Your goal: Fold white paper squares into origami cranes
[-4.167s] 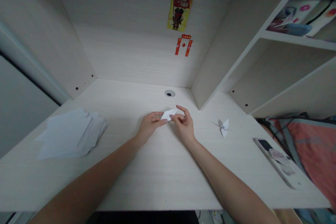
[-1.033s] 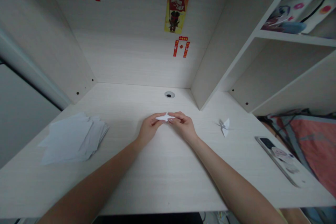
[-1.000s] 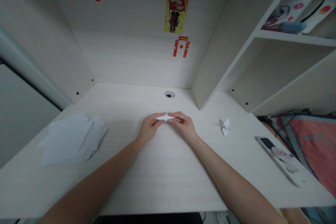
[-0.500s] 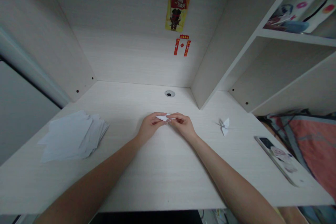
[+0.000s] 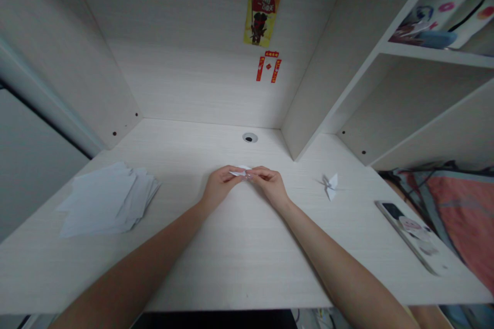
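Observation:
Between my two hands is a small folded piece of white paper (image 5: pixel 238 172), held a little above the desk. My left hand (image 5: pixel 221 183) pinches its left part between thumb and fingers. On the other side, my right hand (image 5: pixel 270 183) is closed on the right part, thumb against the fingertips. The fingers hide much of the folds. A small white folded-paper crane (image 5: pixel 331 186) rests on the desk to the right of my right hand. To the left lies a loose stack of white paper sheets (image 5: pixel 102 198).
A phone (image 5: pixel 409 236) in a decorated case lies near the desk's right edge, beside red and grey fabric (image 5: pixel 459 211). An upright panel (image 5: pixel 309 108) stands behind my right hand. A round cable hole (image 5: pixel 250 138) sits at the back of the white desk (image 5: pixel 216 277).
My hands stay in nearly the same place. The folded paper has shifted slightly between my fingertips, and a bit more of it shows above them.

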A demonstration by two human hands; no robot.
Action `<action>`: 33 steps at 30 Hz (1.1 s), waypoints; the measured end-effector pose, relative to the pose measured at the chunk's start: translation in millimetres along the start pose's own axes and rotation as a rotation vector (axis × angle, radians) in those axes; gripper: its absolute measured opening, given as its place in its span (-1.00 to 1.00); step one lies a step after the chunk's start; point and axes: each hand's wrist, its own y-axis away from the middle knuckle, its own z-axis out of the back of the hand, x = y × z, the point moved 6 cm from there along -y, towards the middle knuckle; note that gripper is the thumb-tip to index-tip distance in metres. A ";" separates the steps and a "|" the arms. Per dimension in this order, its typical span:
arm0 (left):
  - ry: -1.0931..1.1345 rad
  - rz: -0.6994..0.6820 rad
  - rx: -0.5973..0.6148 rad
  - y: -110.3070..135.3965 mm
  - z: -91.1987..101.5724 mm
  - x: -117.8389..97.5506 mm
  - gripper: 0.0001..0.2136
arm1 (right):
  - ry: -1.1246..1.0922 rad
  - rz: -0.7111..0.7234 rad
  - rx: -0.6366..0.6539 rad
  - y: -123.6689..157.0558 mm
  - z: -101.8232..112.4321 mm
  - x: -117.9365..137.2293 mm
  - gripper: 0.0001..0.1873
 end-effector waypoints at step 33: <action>-0.001 0.025 -0.133 -1.0 8.1 -1.9 -0.76 | -0.103 -0.143 -0.091 1.8 -1.8 -8.6 -0.78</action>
